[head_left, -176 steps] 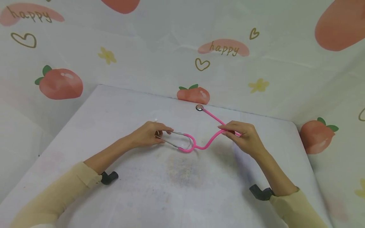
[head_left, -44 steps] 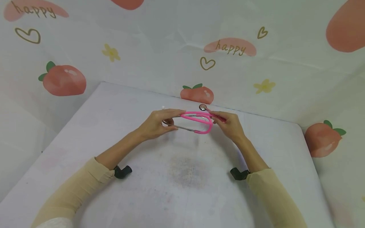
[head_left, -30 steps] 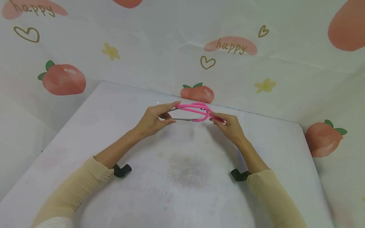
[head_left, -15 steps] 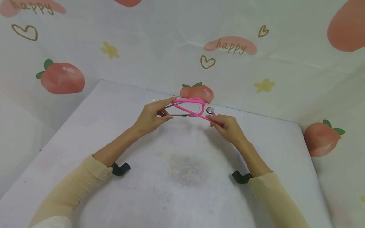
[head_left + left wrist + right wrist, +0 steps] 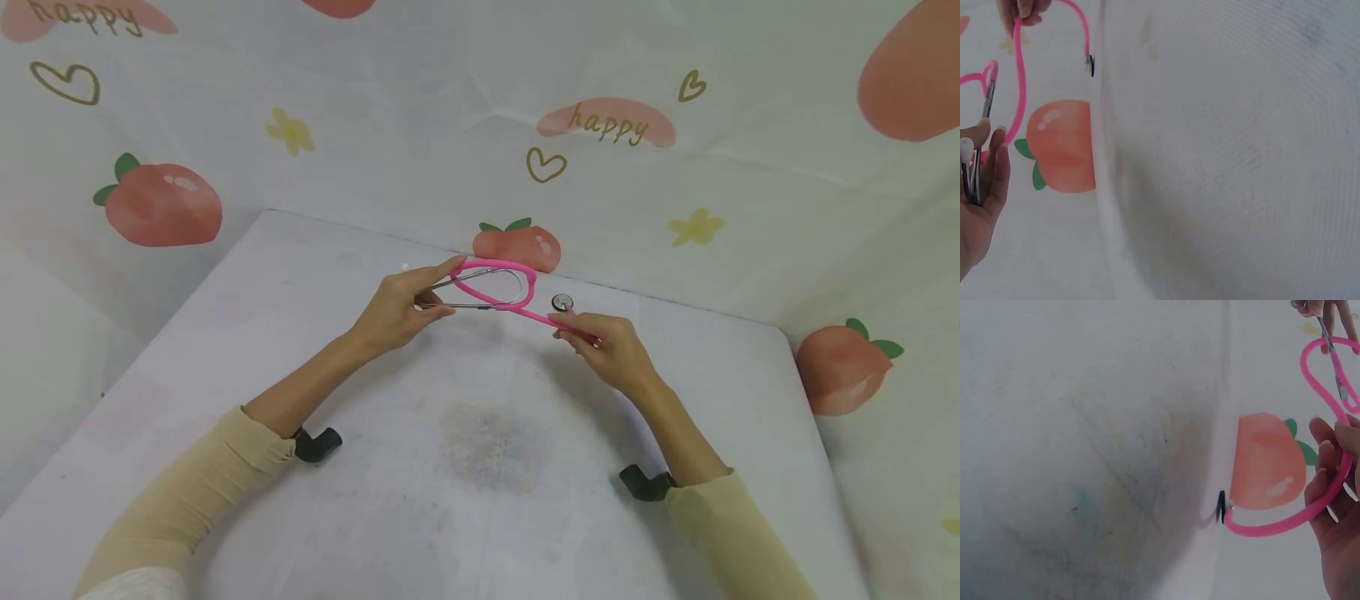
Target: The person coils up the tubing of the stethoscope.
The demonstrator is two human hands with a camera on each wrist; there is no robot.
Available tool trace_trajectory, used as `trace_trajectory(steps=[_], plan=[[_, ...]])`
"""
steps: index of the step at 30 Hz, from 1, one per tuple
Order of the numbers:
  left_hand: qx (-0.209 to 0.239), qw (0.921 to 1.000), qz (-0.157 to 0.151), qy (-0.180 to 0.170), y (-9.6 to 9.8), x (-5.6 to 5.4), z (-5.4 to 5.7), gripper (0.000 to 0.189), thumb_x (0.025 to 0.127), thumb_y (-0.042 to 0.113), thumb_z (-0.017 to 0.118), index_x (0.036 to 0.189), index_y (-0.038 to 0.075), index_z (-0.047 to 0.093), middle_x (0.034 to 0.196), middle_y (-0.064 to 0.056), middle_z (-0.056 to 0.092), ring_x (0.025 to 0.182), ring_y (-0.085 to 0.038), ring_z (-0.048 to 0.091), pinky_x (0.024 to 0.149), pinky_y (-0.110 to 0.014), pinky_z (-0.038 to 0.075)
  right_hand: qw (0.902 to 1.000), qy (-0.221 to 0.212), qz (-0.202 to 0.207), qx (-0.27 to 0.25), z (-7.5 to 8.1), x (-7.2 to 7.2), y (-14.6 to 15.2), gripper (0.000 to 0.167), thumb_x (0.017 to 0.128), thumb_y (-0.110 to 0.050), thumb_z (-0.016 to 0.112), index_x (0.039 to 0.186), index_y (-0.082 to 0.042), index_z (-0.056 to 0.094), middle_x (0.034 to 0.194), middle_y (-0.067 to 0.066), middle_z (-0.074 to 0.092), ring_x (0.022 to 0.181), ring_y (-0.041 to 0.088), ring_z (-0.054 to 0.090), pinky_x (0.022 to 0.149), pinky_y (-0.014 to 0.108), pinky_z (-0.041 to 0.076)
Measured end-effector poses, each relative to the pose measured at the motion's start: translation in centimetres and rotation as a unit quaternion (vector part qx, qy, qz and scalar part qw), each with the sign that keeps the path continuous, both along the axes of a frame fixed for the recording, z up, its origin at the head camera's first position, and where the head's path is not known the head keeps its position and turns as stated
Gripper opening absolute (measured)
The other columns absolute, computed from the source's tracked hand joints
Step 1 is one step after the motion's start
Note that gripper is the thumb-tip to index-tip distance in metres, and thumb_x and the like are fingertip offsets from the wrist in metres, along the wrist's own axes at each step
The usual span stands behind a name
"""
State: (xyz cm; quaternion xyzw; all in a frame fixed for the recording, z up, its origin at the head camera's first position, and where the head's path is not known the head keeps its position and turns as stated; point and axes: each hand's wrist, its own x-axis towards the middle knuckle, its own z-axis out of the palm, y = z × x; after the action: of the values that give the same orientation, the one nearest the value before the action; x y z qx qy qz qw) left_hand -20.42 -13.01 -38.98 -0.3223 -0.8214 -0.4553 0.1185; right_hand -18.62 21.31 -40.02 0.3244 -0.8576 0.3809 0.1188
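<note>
A pink stethoscope (image 5: 534, 283) is stretched between both hands above the far part of the table. My left hand (image 5: 393, 308) grips its metal ear tubes, with a bend of the pink tubing pinched along them. A white ear tip (image 5: 965, 149) shows by the thumb in the left wrist view. On the right, my right hand (image 5: 611, 346) holds the tubing (image 5: 1272, 529) between thumb and fingers. Past that hand the tube's free end curves off to the round chest piece (image 5: 562, 302), which hangs close to the table's back edge.
A white, stained cloth covers the table (image 5: 487, 517). Behind it stands a pale backdrop (image 5: 420, 125) printed with peaches, hearts and flowers. Black angled pieces (image 5: 318, 445) sit at both wrists, below the sleeve cuffs.
The stethoscope's tubing, stretched out earlier, is now folded back to my left hand. Over the last second my right hand has shifted slightly right and nearer, and the chest piece has come right, clear of the loop.
</note>
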Motion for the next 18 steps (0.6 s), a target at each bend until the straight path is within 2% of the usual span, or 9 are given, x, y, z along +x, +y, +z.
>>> trace_trajectory(steps=[4,9,13,18], plan=[[0.004,1.0000,0.006,-0.004,0.1,0.0,-0.1,0.076,0.079,0.000,0.082,0.147,0.016,0.051,0.136,-0.006,0.061,0.079,-0.014,0.072,0.078,-0.030,0.059,0.9999,-0.009,0.008,0.011,0.1,0.6,0.0,0.031,0.086,-0.001,0.075,0.116,-0.008,0.075,0.086,0.006,0.075,0.071,0.012,0.061,0.060,0.014,0.049],[0.010,0.9999,-0.001,-0.003,0.3,0.1,-0.5,0.073,0.079,0.000,0.082,0.145,0.013,0.054,0.136,-0.007,0.061,0.077,-0.014,0.072,0.073,-0.030,0.060,0.9991,-0.031,0.001,0.027,0.3,1.5,-0.2,0.031,0.085,-0.001,0.077,0.114,-0.008,0.074,0.087,0.002,0.075,0.062,0.010,0.055,0.053,0.017,0.047],[0.008,1.0000,0.000,-0.005,0.4,0.0,-0.7,0.070,0.080,0.001,0.081,0.144,0.014,0.054,0.137,-0.004,0.060,0.077,-0.012,0.072,0.071,-0.029,0.059,0.9994,-0.020,0.017,0.023,0.4,1.8,-0.2,0.030,0.081,0.002,0.079,0.109,-0.009,0.076,0.087,-0.002,0.074,0.062,0.009,0.054,0.054,0.017,0.047],[-0.003,0.9999,0.010,0.000,0.4,0.0,-0.7,0.070,0.080,0.006,0.082,0.144,0.015,0.055,0.133,-0.003,0.063,0.074,-0.010,0.070,0.069,-0.028,0.058,0.9984,0.002,0.056,0.005,0.5,2.0,-0.3,0.034,0.076,0.006,0.082,0.106,-0.009,0.079,0.087,-0.003,0.074,0.074,0.009,0.063,0.064,0.015,0.051]])
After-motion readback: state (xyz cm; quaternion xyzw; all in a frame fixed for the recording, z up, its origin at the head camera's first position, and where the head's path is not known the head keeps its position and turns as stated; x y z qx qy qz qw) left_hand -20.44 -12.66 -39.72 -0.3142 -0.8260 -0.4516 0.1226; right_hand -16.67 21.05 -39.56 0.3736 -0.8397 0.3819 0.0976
